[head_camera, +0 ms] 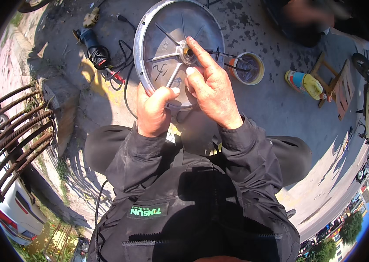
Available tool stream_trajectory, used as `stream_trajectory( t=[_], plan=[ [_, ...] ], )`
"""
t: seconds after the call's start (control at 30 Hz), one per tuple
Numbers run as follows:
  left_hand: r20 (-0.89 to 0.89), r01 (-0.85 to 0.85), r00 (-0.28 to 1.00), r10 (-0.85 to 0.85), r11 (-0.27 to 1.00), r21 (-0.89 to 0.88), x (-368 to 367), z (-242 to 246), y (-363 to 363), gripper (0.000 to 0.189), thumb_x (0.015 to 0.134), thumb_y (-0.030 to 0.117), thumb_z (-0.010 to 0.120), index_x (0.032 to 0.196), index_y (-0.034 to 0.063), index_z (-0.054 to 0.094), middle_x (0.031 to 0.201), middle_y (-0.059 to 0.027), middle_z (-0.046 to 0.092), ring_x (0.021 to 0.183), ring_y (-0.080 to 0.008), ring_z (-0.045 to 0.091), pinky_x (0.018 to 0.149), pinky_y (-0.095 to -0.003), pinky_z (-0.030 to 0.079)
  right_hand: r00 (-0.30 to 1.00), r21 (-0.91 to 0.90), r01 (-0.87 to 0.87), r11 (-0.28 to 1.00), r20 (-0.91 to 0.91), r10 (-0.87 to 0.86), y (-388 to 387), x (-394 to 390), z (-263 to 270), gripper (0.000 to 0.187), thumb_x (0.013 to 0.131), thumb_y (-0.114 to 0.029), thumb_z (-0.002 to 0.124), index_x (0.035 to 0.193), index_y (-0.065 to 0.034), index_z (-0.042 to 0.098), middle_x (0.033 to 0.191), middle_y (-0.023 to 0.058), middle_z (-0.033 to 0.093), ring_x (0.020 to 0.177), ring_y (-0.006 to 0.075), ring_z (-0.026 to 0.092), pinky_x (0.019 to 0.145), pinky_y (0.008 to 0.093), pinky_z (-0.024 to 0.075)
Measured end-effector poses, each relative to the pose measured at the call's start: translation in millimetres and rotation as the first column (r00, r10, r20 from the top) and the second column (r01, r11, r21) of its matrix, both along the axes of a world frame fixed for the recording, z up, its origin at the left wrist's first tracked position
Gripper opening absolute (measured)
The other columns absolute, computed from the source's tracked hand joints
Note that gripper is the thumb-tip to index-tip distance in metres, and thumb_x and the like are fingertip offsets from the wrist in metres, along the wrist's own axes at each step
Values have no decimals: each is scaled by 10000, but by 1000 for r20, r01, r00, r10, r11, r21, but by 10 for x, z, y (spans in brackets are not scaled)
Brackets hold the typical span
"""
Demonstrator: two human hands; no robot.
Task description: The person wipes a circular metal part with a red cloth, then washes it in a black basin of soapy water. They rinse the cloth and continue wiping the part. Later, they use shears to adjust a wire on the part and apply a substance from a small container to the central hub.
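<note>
A round grey metal cover (168,39), like the end cover of a wheel hub motor, is tilted up before me. Ribs run out from its central hub, holes dot its rim, and dark handwritten marks show on its face. My left hand (155,109) grips the near rim, thumb on the face and fingers hidden behind. My right hand (212,85) lies over the right side, its index finger stretched along the hub (185,54) beside the centre hole. Its other fingers are curled under, and I see nothing held in them.
An angle grinder (92,47) with a coiled cord lies at left. Right of the cover stands a small bucket (259,70) with dark contents. Further right are a yellow-liquid bottle (304,84) and a wooden stool (341,88). Bent rebar (17,137) rises at far left. Another person (297,24) is at upper right.
</note>
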State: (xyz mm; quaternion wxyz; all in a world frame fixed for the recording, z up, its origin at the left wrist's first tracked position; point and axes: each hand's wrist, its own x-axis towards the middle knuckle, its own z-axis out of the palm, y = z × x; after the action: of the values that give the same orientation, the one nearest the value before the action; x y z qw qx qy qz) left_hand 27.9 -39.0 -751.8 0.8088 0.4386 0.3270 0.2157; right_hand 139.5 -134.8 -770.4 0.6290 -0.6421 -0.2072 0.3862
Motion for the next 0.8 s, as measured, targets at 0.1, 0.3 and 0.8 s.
stream_trajectory(
  t=[0.1,0.3,0.8],
  plan=[
    [5,-4,1000,4,1000,-9,-3,4,-1,493,758,16,543,1246,-47,580,1129,-112,665,993,-191,648,891,-310,508,999,-7,0,1000,36,1,-12,-20,-16,582,930,-61,516,1506,-78,436,747,19,525,624,55,428,594,236,419],
    [-40,15,999,-14,1000,21,-33,-21,35,475,760,23,548,1229,-46,590,1113,-103,667,978,-186,646,874,-310,508,998,0,-2,1000,70,2,-17,-16,-13,541,926,-26,491,1464,-76,495,1142,110,691,831,65,591,781,231,495],
    [13,-47,999,48,995,-85,-65,-19,48,469,775,-18,528,1243,-43,564,1097,-115,661,945,-202,661,851,-320,533,999,18,-1,1000,54,0,-78,-20,23,405,956,8,484,1315,-67,655,732,-79,488,634,4,388,586,173,355]
  ],
)
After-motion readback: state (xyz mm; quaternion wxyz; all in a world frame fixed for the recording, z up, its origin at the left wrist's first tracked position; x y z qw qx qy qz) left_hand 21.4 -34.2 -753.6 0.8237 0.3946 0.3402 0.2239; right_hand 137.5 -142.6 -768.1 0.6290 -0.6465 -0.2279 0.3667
